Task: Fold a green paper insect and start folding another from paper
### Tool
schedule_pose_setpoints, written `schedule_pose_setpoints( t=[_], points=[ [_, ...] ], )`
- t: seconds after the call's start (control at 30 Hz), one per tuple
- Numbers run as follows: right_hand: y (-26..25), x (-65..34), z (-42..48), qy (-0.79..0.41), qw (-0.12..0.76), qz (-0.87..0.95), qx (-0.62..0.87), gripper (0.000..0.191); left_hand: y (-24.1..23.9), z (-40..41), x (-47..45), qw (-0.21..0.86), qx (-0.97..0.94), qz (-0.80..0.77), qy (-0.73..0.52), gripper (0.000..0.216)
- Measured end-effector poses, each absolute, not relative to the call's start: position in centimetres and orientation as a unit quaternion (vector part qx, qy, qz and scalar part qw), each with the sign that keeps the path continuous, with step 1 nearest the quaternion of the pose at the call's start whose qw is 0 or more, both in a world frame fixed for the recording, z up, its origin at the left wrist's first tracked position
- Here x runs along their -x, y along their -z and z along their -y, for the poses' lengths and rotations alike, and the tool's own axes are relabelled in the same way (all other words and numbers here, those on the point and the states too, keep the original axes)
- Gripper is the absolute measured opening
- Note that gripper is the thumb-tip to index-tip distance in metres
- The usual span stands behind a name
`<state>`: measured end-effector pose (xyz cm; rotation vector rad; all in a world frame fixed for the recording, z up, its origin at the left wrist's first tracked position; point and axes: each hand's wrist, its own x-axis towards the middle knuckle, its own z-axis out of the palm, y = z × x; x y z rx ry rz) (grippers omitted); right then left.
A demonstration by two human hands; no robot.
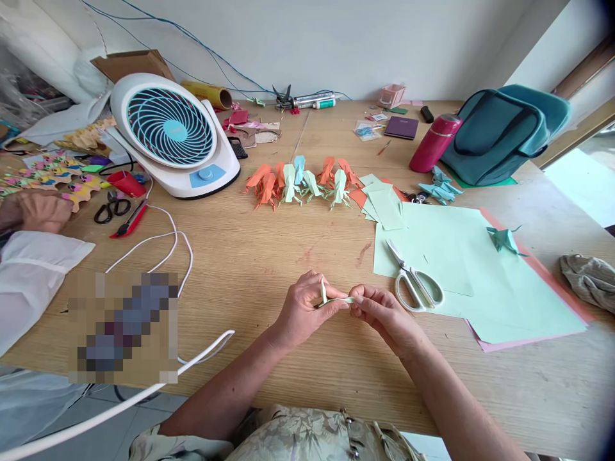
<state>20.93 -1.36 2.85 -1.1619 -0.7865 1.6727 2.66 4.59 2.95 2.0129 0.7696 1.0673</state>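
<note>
Between my two hands is a small pale green folded paper piece [336, 300], held low over the near middle of the table. My left hand [307, 304] pinches its left part, where one narrow fold sticks up between the fingers. My right hand [382, 314] grips the piece's right tip between thumb and fingers. White-handled scissors [419, 288] lie just right of my right hand, partly on large pale green paper sheets [446, 256]. Beyond my hands stands a row of folded paper figures in orange [266, 186], pale green [289, 184] and light blue [298, 168].
A white fan [175, 131] stands at the back left, its cord [187, 256] looping forward. At left are another person's hand [45, 210], black scissors [111, 207] and a red cutter [129, 221]. A red flask [435, 142] and teal bag [494, 137] stand at right.
</note>
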Motion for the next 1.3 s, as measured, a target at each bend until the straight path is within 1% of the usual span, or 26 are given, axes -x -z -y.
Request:
schedule_pose_setpoints(
  t=[0.23,0.37,0.5,0.63,0.8,0.9,1.07,1.3],
  points=[
    [-3.2,-20.8,1.3,-0.665,0.442,0.330,0.504,0.036,-2.5,-4.7,-2.6,0.294,-0.813,-0.287,-0.412,0.011],
    [-3.1,-21.1,1.4,-0.660,0.426,0.356,0.506,0.034,-2.7,-4.8,-2.4,0.285,-0.826,-0.271,-0.404,0.008],
    [-2.9,-21.6,1.4,-0.677,0.417,0.359,0.489,0.037,-3.1,-5.1,-2.1,0.296,-0.842,-0.230,-0.388,0.009],
    [-2.9,-22.0,1.3,-0.685,0.384,0.396,0.476,0.036,-3.4,-5.3,-1.9,0.342,-0.842,-0.199,-0.367,0.010],
    [-3.1,-22.0,1.5,-0.707,0.347,0.417,0.454,0.036,-3.5,-5.4,-1.7,0.463,-0.801,-0.209,-0.317,0.014],
    [-3.2,-21.9,1.6,-0.718,0.342,0.415,0.442,0.035,-3.5,-5.4,-1.6,0.513,-0.773,-0.228,-0.295,0.017],
    [-3.4,-21.8,1.6,-0.732,0.351,0.406,0.419,0.031,-3.5,-5.4,-1.8,0.542,-0.751,-0.222,-0.305,0.016],
    [-3.5,-21.9,1.5,-0.712,0.350,0.413,0.446,0.033,-3.3,-5.3,-1.9,0.551,-0.739,-0.238,-0.307,0.022]
  ],
)
